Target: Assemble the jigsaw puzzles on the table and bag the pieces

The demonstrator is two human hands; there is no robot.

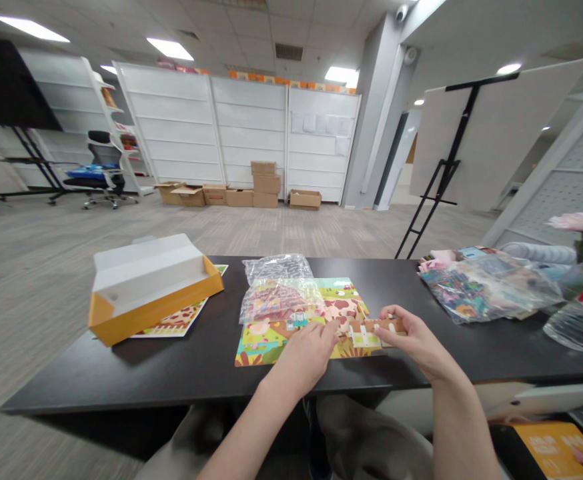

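A bright farm-scene picture sheet with cows and a white fence lies flat on the black table. My left hand rests over its lower middle, fingers bent together with the tips near the cow; what they pinch, if anything, is hidden. At the sheet's right edge, my right hand is closed between thumb and fingers on a narrow brown strip. The strip lies along the top of the white fence, and its right end is inside the hand. Crumpled clear plastic wrap covers the sheet's upper left.
An open yellow box sits at the left on another picture sheet. Plastic-bagged colourful items and a clear vase with a pink flower stand at the right. The black table ends just before my knees.
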